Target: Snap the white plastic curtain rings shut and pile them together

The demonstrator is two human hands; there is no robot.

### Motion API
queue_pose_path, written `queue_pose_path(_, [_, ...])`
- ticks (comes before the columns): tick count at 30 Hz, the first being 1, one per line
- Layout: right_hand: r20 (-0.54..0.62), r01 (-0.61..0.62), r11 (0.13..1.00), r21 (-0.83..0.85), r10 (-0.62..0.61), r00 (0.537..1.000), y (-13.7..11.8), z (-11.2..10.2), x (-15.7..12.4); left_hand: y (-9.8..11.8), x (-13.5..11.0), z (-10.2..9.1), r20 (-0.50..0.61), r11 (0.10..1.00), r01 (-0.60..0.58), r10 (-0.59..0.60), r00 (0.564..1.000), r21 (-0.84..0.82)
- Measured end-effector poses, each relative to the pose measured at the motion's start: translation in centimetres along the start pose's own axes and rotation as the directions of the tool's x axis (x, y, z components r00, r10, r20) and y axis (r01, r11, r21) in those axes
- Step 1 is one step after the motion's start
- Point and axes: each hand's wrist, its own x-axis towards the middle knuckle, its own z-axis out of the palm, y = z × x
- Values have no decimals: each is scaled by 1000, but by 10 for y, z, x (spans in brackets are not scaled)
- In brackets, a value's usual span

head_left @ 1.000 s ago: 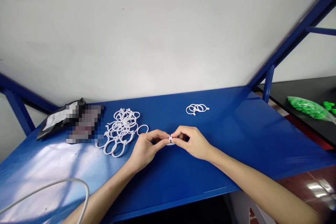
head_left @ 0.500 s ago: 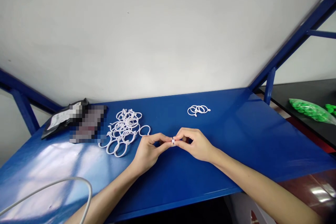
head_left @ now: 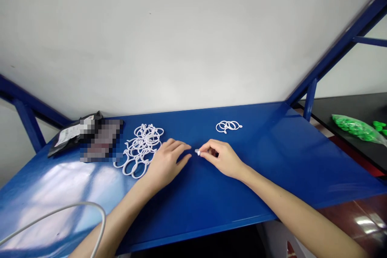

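Observation:
My right hand (head_left: 222,155) pinches a small white piece between thumb and fingertips, seemingly a curtain ring (head_left: 198,152) seen edge-on; most of it is hidden by the fingers. To its left, my left hand (head_left: 169,159) is open, thumb and fingers apart and nothing between them. A tangled pile of white curtain rings (head_left: 133,167), each with a small eyelet, lies on the blue table beside the left hand and is partly covered by it. Beyond my right hand, several overlapping curtain rings (head_left: 226,126) form a smaller group.
On the blue table (head_left: 193,217), a black plastic parcel (head_left: 74,133) lies at the back left against a blurred flat packet (head_left: 104,141). A white cable (head_left: 75,204) loops across the front left. Blue frame bars (head_left: 310,98) rise at both sides. Bagged green items (head_left: 352,125) lie on a black surface at right.
My left hand has let go of the white piece, opened and drawn back to the left. My right hand still pinches it, slightly farther from me.

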Motion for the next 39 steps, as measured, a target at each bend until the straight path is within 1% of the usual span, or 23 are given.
queue_pose_path(2, [-87, 59, 986, -158, -73, 994, 9, -10, 6, -13, 0, -9, -8, 965, -2, 4, 1000, 263])
queue_pose_path(3, [-141, 66, 966, -248, -104, 985, 15, -17, 8, -19, 0, -13, -1, 933, 14, -15, 1000, 359])
queue_pose_path(5, [-248, 19, 921, -389, -124, 961, 28, -31, 14, -29, -2, -19, 23, 887, 34, -51, 998, 461])
queue_pose_path(8, [-364, -117, 850, -514, -92, 927, 45, -49, 19, -36, -4, -21, 67, 879, 11, -49, 997, 477])
queue_pose_path(10, [-393, -202, 796, -570, -48, 918, 52, -56, 21, -36, -3, -20, 85, 886, -19, -23, 996, 464])
queue_pose_path(12, [-403, -254, 755, -605, -15, 915, 53, -58, 22, -34, -1, -19, 89, 893, -33, -8, 996, 448])
queue_pose_path(14, [-424, -264, 737, -622, -33, 905, 49, -57, 21, -29, 1, -18, 81, 911, -17, -18, 997, 413])
queue_pose_path(15, [-431, -246, 741, -625, -66, 900, 45, -55, 19, -26, 2, -18, 72, 923, 1, -31, 997, 384])
queue_pose_path(17, [-416, -156, 768, -622, -155, 896, 33, -49, 16, -17, 4, -17, 53, 955, 33, -50, 997, 295])
queue_pose_path(20, [-308, 84, 830, -552, -296, 904, 13, -32, 6, -2, 2, -12, 63, 994, 30, -37, 997, 103])
queue_pose_path(22, [-156, 238, 845, -478, -349, 924, 2, -18, -1, 7, -1, -7, 108, 998, 27, -20, 994, -59])
queue_pose_path(24, [-6, 328, 853, -406, -362, 932, -5, -5, -7, 15, -4, -2, 166, 976, 49, -13, 986, -213])
queue_pose_path(26, [71, 352, 881, -316, -348, 935, -9, 4, -10, 19, -5, 3, 211, 945, 89, -22, 977, -314])
queue_pose_path(28, [83, 318, 927, -201, -307, 948, -11, 7, -11, 21, -4, 6, 227, 923, 136, -55, 972, -361])
queue_pose_path(30, [84, 232, 970, -73, -226, 971, -12, 7, -11, 21, -3, 8, 215, 911, 175, -99, 972, -374])
queue_pose_path(32, [102, 132, 991, 32, -134, 986, -12, 5, -11, 20, -2, 9, 191, 906, 195, -130, 973, -375])
queue_pose_path(35, [136, 30, 993, 115, -45, 990, -13, 7, -10, 18, -2, 9, 187, 893, 215, -150, 971, -397])
queue_pose_path(39, [151, -87, 974, 208, 56, 987, -13, 13, -9, 17, -3, 9, 239, 836, 265, -166, 957, -481])
